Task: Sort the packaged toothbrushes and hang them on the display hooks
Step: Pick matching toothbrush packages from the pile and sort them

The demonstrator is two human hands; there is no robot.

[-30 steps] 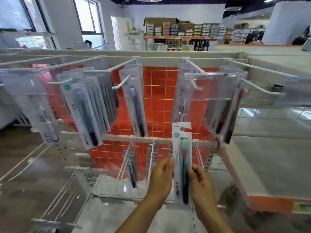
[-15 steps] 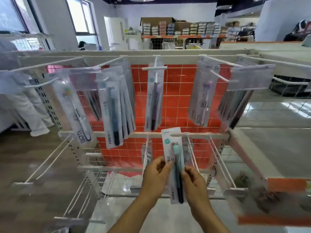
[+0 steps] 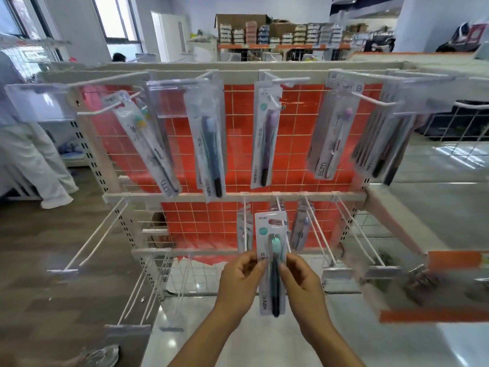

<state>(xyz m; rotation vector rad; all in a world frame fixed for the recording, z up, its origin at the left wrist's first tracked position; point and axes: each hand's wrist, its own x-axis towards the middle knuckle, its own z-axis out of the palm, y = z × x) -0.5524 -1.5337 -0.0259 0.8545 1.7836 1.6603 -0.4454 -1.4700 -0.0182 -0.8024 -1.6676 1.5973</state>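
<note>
- The white wire display hooks point(image 3: 111, 108) on the upper rail of the rack, backed by an orange-red grid panel point(image 3: 238, 144), carry packs already: at the far left a clear pack with pastel-headed brushes point(image 3: 144, 139) hangs tilted, and next to it hangs a pack with a dark blue toothbrush point(image 3: 210, 152).
- The left hand point(image 3: 239, 280) pinches the left edge of the held pack about midway up its length, its fingers curled onto the card.
- The held pack, a flat white card with a clear blister over a teal-bristled, dark-handled toothbrush point(image 3: 272, 263), stands upright between both hands, low and in front of the lower rail. Its cut-out hang hole at the top sits near a lower white hook point(image 3: 280, 207) but does not look threaded on it.
- By my judgement the pack is light and thin. The card should flex if squeezed, while the blister is stiffer and smooth, so likely slippery. The edges, where the hands are now, give the surest hold. Taking it nearer the top would steady the hang hole for threading.
- The right hand point(image 3: 300, 284) clamps the right edge at about the same height, fingertips pressed on the blister side.
- Further right on the upper rail hang a purple-brush pack point(image 3: 266, 136), a pack with a pink-headed brush point(image 3: 334, 133) and a dense stack of dark-handled packs point(image 3: 381, 144).
</note>
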